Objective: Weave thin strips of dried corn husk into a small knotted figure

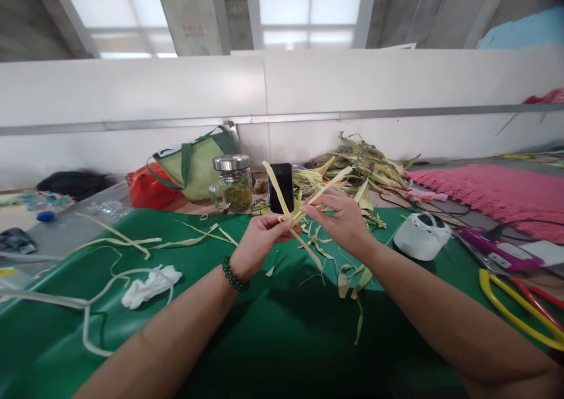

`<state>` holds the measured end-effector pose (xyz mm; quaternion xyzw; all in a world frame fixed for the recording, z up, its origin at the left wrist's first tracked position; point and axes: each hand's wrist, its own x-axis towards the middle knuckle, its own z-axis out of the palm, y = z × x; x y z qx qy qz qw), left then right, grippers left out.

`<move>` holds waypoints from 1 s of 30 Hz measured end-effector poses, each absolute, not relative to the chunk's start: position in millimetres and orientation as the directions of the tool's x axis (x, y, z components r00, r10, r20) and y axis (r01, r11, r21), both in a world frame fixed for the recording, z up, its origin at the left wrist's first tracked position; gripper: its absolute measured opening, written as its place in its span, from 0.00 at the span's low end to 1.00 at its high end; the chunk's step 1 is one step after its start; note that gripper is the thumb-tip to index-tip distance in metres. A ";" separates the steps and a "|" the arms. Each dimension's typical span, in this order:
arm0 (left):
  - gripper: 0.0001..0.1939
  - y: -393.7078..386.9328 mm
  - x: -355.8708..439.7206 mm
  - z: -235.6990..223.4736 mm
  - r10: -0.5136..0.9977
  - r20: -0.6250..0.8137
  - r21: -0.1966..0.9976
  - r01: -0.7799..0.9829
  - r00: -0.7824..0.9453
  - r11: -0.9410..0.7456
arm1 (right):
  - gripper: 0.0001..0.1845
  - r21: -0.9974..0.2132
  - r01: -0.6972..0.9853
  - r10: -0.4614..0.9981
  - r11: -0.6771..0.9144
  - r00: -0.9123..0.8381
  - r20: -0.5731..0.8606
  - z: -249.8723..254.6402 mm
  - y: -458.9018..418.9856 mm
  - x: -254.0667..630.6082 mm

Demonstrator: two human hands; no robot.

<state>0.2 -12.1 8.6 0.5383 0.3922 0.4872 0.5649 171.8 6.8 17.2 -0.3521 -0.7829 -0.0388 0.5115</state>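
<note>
Pinching husk strips (277, 188), left hand (259, 235) and right hand (342, 218) partly hiding their crossing

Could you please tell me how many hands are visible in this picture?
2. The left hand, with a green bead bracelet at its wrist, is near the picture's middle; the right hand is just to its right. Both hold pale strips. No others show.

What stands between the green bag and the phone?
In the head view, a glass jar with a metal lid stands between the green bag and the phone.
</note>
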 end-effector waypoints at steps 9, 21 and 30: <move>0.11 -14.2 3.5 8.9 0.980 0.069 0.992 -0.115 0.186 -0.048 | 0.07 -0.123 0.538 0.331 0.834 -0.308 0.892 11.3 -3.9 164.6; 0.09 -12.3 3.0 7.1 0.965 0.032 0.965 -0.258 0.259 0.037 | 0.11 0.252 0.475 0.062 0.843 -0.551 0.832 7.4 -14.8 158.6; 0.08 -17.5 2.0 13.4 0.951 0.022 0.922 -0.375 0.307 0.099 | 0.10 0.207 0.542 0.187 0.814 -0.583 0.790 6.8 -10.7 162.4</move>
